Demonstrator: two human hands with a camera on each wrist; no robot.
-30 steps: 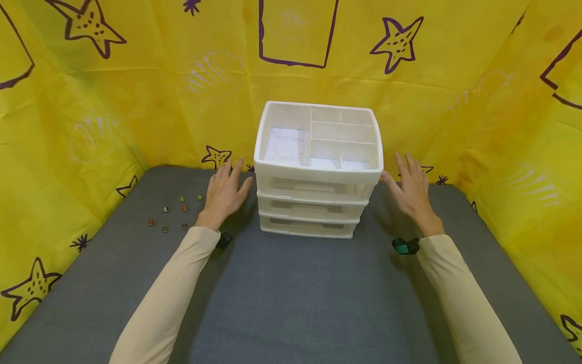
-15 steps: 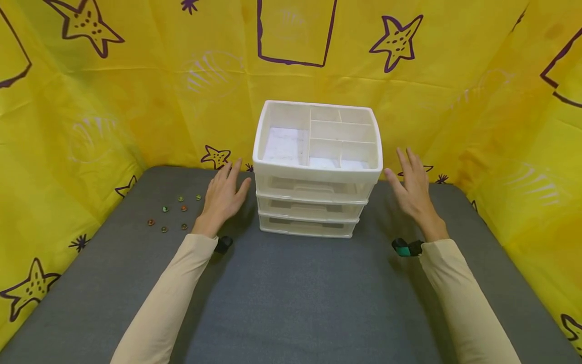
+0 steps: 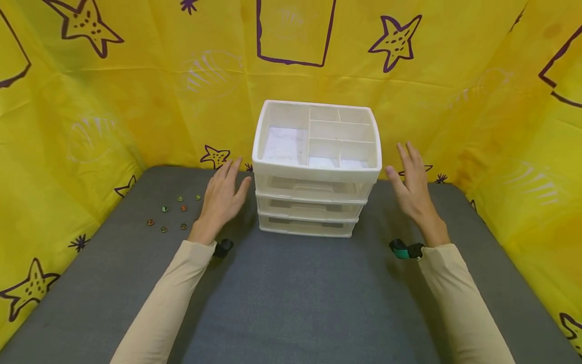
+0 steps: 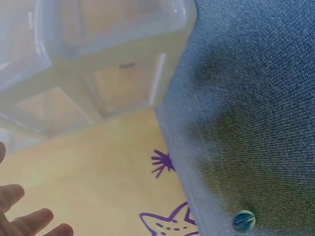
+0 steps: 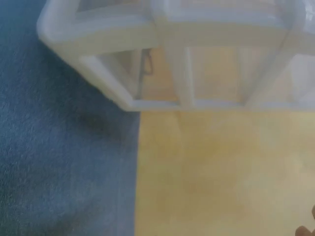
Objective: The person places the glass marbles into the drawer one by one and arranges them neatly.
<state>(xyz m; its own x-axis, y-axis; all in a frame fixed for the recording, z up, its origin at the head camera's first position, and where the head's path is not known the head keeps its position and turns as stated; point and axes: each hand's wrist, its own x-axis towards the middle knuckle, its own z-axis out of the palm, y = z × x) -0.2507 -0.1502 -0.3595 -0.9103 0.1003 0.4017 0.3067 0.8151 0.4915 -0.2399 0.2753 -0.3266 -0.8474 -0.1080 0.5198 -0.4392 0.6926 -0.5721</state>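
A white plastic drawer organizer stands upright at the back middle of the table, its three see-through drawers pushed in. Its top is a tray split into several compartments, one large at left and smaller ones at right. My left hand is beside its left side, fingers extended and holding nothing. On the other side, my right hand is held apart from the organizer with fingers spread, also holding nothing. Fingertips of the left hand show low in the left wrist view, near the organizer's side. The right wrist view shows the organizer's other side.
Several small round marbles in green, orange and brown lie on the dark grey table, left of the left hand. One marble appears in the left wrist view. A yellow patterned cloth surrounds the table's back and sides.
My right hand has moved slightly away from the organizer's right side, to the right. The left hand shifts only a little. The organizer and marbles stay where they were.
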